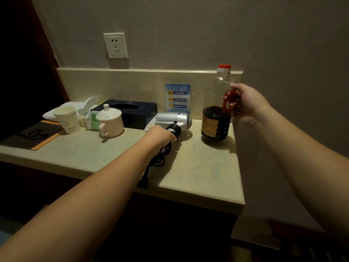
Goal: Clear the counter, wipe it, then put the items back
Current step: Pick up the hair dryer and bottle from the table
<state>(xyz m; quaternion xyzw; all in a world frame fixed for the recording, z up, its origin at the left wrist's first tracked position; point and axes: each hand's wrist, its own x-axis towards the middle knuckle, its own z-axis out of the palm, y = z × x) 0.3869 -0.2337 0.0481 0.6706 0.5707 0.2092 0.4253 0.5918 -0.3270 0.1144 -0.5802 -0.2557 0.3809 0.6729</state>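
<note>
— Where's that tall clear plastic bottle of dark sauce [217, 110]?

— Far right of the pale stone desk [198, 167]; right hand [243, 103] curled round its red handle. Bottom-heavy, I'd guess.

— And the left hand [162, 137]?

— Gripping the silver hair dryer [174, 121] by its handle; stiff and light, probably, with a trailing cord.

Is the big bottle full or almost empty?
Mostly empty. The bottle stands upright with its red cap on, and dark liquid fills only the bottom part; above that the plastic is clear.

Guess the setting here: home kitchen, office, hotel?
Probably a hotel room. A silver hair dryer, a lidded white ceramic mug, a smiley-printed paper cup and a blue laminated notice card sit on the beige stone counter.
</note>
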